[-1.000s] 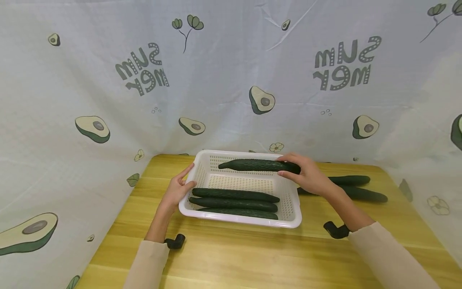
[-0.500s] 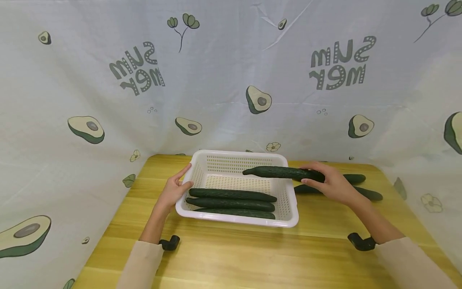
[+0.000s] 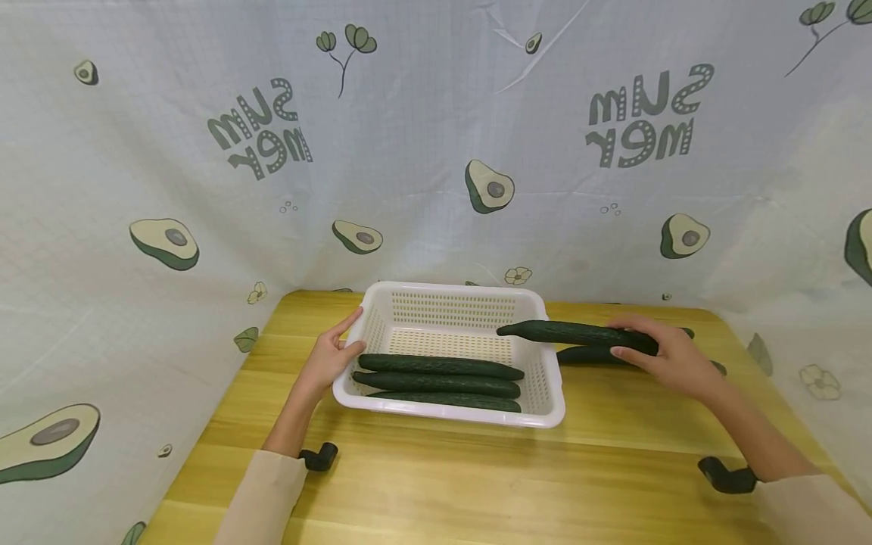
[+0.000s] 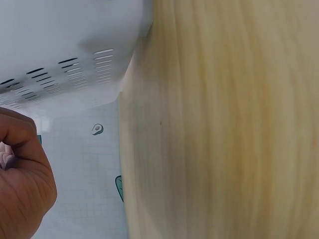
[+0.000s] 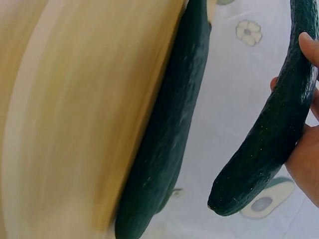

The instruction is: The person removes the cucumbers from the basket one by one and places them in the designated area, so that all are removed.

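My left hand [image 3: 331, 365] grips the left rim of a white plastic basket [image 3: 463, 288], its thumb over the edge. In the left wrist view the curled hand [image 4: 22, 174] is beside the basket's slotted wall [image 4: 75, 64]. Inside the basket, 3 dark green cucumbers [image 3: 436, 384] lie side by side along the front. My right hand [image 3: 674, 362] holds another cucumber [image 3: 562, 331] by its thick end; the narrow tip reaches over the basket's right side. Below it, cucumbers [image 3: 586, 355] lie on the table, partly hidden by the hand; in the right wrist view the held cucumber [image 5: 264, 139] is apart from them.
The wooden table [image 3: 443, 484] extends in front of the basket. A white cloth [image 3: 422, 151] printed with avocados hangs behind the table and along both sides. A black wrist mount [image 3: 727, 477] sits on the right forearm, another [image 3: 320, 457] on the left.
My right hand has carried its cucumber rightward, from above the back of the basket to above the cucumbers on the table. The left hand stays on the basket rim.
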Demonstrator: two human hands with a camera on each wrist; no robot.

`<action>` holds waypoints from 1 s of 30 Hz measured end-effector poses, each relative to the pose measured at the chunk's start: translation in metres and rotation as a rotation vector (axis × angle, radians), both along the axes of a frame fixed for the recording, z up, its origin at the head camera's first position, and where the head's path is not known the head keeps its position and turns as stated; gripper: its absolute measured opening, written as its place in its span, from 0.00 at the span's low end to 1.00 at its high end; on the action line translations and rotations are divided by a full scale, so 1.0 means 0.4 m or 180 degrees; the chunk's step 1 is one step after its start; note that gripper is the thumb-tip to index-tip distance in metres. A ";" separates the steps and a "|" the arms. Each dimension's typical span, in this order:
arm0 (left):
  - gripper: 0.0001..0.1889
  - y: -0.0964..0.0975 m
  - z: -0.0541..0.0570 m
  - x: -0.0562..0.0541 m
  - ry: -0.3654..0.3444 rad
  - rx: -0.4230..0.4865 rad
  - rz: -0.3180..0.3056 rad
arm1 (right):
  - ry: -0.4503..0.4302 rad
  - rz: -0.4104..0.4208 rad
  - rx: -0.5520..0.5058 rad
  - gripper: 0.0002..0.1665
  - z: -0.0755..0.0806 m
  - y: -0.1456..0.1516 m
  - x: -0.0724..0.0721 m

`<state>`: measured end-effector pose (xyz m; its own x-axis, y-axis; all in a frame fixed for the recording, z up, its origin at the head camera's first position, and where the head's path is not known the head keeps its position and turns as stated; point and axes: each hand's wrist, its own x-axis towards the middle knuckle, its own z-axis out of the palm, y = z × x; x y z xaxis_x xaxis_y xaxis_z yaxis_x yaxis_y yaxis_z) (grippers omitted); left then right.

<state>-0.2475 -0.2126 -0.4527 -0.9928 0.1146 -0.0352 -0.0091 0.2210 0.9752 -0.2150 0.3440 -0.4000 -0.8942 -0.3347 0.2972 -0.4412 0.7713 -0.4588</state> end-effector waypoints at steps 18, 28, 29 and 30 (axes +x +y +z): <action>0.37 0.004 0.001 0.002 -0.0030 0.0018 0.0011 | -0.0193 -0.0275 0.0020 0.27 -0.038 0.158 0.011; 0.37 0.001 -0.003 -0.002 0.0009 0.0006 0.0038 | -0.0399 -0.0347 -0.0072 0.27 -0.084 0.233 0.003; 0.37 0.001 -0.004 -0.003 0.0011 0.0012 0.0045 | -0.0399 -0.0343 -0.0026 0.27 -0.089 0.237 0.002; 0.37 0.000 -0.005 -0.003 0.0017 0.0007 0.0038 | -0.0360 -0.0341 0.0053 0.26 -0.094 0.240 0.002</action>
<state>-0.2489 -0.2128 -0.4547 -0.9943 0.1027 -0.0297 -0.0066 0.2187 0.9758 -0.2142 0.4400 -0.4378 -0.9526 -0.2396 0.1876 -0.3021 0.8191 -0.4876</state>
